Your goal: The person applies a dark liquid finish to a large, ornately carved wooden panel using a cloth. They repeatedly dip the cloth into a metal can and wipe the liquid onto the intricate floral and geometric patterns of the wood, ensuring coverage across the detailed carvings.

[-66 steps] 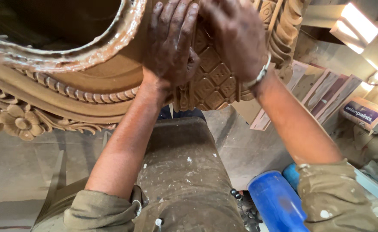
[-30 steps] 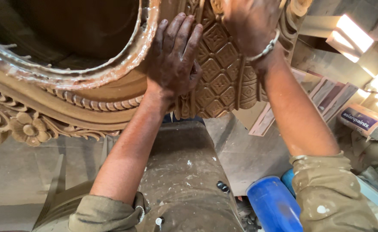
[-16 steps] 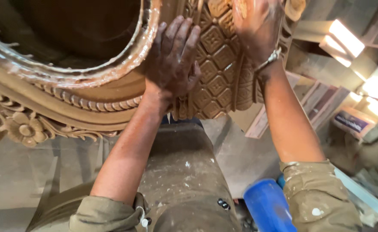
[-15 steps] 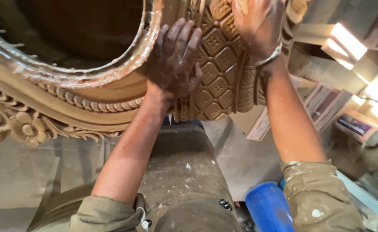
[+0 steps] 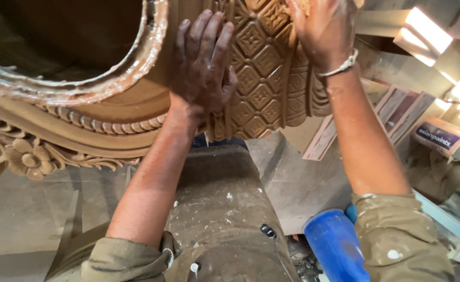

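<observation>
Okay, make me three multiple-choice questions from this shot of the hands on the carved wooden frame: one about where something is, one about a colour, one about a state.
1. Where does the left hand lie?
A. flat on the carved frame beside the round opening
B. on the floor
C. on the container

2. What colour is the plastic container at the lower right?
A. red
B. blue
C. white

3. How does the right hand meet the diamond-pattern carving?
A. hanging clear of it
B. gripping a brush
C. pressed against it

Answers: 1 A, the palm and fingers lie spread on the wood. 2 B, it is plainly blue. 3 C, the hand lies on the carving, no tool visible.
</observation>
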